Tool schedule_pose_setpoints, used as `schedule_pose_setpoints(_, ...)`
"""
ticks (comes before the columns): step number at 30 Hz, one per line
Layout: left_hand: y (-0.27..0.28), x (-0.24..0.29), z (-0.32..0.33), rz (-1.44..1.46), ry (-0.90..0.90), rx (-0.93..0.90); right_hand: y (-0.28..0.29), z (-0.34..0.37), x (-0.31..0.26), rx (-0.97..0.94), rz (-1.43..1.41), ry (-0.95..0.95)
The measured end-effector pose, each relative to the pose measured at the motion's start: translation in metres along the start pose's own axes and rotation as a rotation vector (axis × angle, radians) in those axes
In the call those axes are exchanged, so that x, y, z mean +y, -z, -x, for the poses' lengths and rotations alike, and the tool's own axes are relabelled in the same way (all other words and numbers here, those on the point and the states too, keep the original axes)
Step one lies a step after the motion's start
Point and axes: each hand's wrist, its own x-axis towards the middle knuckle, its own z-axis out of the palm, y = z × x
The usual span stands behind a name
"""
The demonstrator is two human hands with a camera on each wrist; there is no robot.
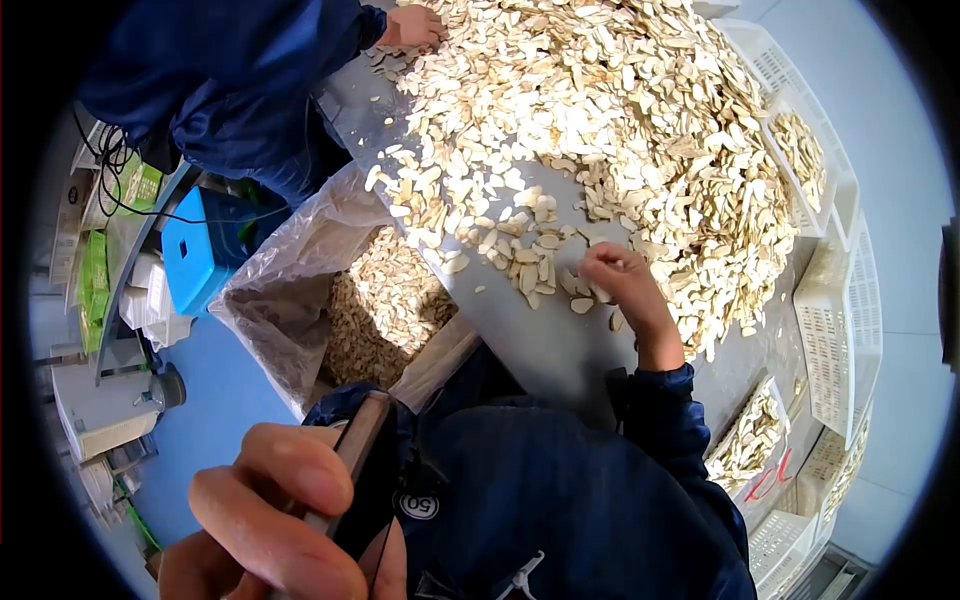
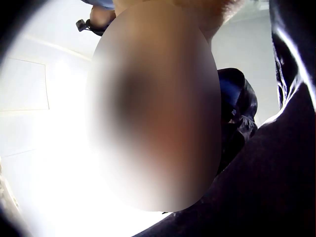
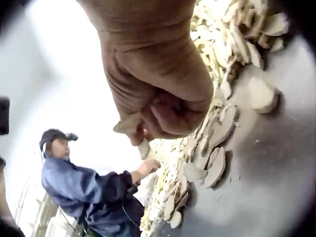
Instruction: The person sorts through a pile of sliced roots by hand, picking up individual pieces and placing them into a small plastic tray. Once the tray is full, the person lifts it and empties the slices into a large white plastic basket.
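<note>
Grip narrow, the right hand (image 1: 630,290) pinches pale slices (image 3: 131,123) in curled fingers, just left of the heap (image 1: 700,190)'s near side. Thin, oval, dry-looking pieces overlap there on the smooth grey bench (image 1: 530,350). The left hand (image 1: 285,510), well apart from the heap, has its fingers curled round a flat, dark object (image 1: 365,435) with a brownish edge. Left of the heap, crumpled translucent plastic (image 1: 270,300) lines a container of similar pieces. White perforated baskets (image 1: 825,330) flank its right side; another person's hand (image 1: 412,25) touches its far-left edge.
</note>
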Motion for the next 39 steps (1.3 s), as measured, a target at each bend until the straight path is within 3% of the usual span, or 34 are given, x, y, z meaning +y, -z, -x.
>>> schedule_pose_setpoints(3, 0.003, 0.001, 0.001, 0.006, -0.003, -0.007, 0.017, 0.001, 0.026, 0.007, -0.766, -0.053)
schedule_pose_setpoints(4, 0.002, 0.005, -0.001, -0.003, 0.064, -0.023, 0.022, 0.002, 0.032, -0.084, -0.938, -0.081)
schedule_pose_setpoints(6, 0.002, 0.01, -0.005, -0.021, 0.198, -0.058, 0.017, 0.009, 0.025, -0.056, -0.921, -0.082)
schedule_pose_setpoints(8, -0.003, 0.007, -0.006, -0.017, 0.122, -0.028, 0.018, 0.013, 0.025, -0.064, -0.885, -0.091)
schedule_pose_setpoints(12, -0.014, -0.004, -0.006, -0.014, -0.029, 0.038, 0.012, 0.027, 0.026, 0.124, -0.162, -0.04)
schedule_pose_setpoints(15, -0.014, -0.004, -0.003, 0.022, -0.046, 0.034, -0.003, 0.034, 0.038, 0.126, 0.467, 0.308)
schedule_pose_setpoints(16, -0.013, -0.004, -0.004, 0.016, -0.025, 0.024, -0.003, 0.04, 0.037, 0.122, 0.575, 0.247)
schedule_pose_setpoints(18, -0.012, 0.001, -0.007, 0.005, 0.018, 0.003, -0.009, 0.043, 0.042, 0.181, 0.65, 0.354)
schedule_pose_setpoints(20, 0.043, 0.04, -0.005, 0.549, 0.581, -0.207, -0.012, 0.044, 0.049, 0.228, 0.696, 0.412)
schedule_pose_setpoints(22, 0.045, 0.044, -0.005, 0.579, 0.667, -0.232, -0.013, 0.044, 0.054, 0.26, 0.719, 0.426)
schedule_pose_setpoints(24, -0.001, 0.019, -0.006, 0.101, 0.273, -0.069, -0.01, 0.044, 0.053, 0.191, 0.667, 0.368)
schedule_pose_setpoints(27, 0.003, 0.007, -0.003, 0.166, 0.096, -0.105, 0.006, 0.047, 0.042, 0.009, 0.517, 0.138)
schedule_pose_setpoints(28, 0.004, 0.01, -0.003, 0.177, 0.157, -0.103, 0.013, 0.048, 0.039, -0.065, 0.454, 0.037)
schedule_pose_setpoints(31, 0.006, 0.023, -0.005, 0.225, 0.31, -0.102, 0.028, 0.052, 0.04, -0.193, -0.529, -0.031)
schedule_pose_setpoints(32, 0.006, 0.024, -0.005, 0.252, 0.338, -0.102, 0.023, 0.054, 0.034, -0.189, -0.693, 0.078)
schedule_pose_setpoints(33, 0.006, 0.025, -0.005, 0.279, 0.368, -0.104, 0.021, 0.052, 0.029, -0.11, -0.628, 0.029)
schedule_pose_setpoints(35, 0.001, 0.014, -0.005, 0.192, 0.211, -0.09, 0.021, 0.036, 0.015, 0.05, -0.499, -0.067)
schedule_pose_setpoints(36, -0.001, 0.01, -0.005, 0.149, 0.133, -0.083, 0.028, 0.022, 0.016, -0.011, -0.33, -0.055)
schedule_pose_setpoints(39, 0.001, 0.014, -0.004, 0.165, 0.186, -0.101, 0.023, -0.002, 0.011, 0.189, 0.503, 0.26)
